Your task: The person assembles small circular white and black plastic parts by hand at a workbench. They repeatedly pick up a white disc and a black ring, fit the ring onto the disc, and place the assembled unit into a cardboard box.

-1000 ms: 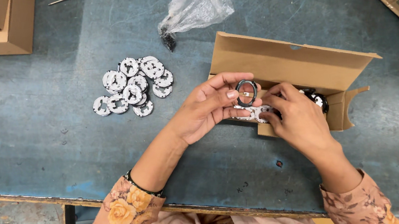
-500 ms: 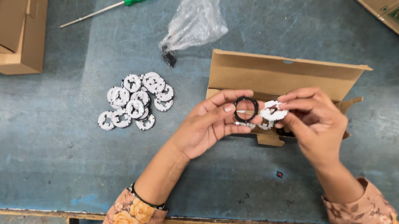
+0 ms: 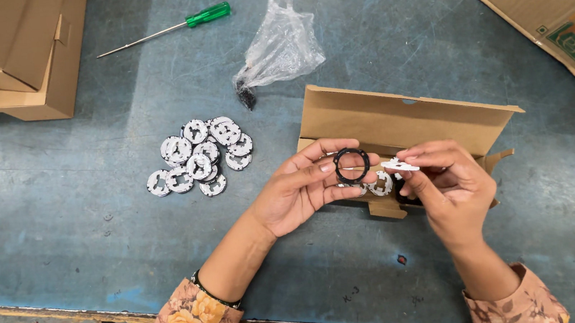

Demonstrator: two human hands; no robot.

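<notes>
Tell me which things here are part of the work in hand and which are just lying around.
In hand:
left hand holding black ring
right hand holding white ring-shaped disc
open cardboard box
pile of white discs

Lying about:
green-handled screwdriver
clear plastic bag
stacked cardboard boxes

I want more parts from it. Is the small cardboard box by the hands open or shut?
Open. The small cardboard box has its flap folded back, and round parts show inside.
</notes>
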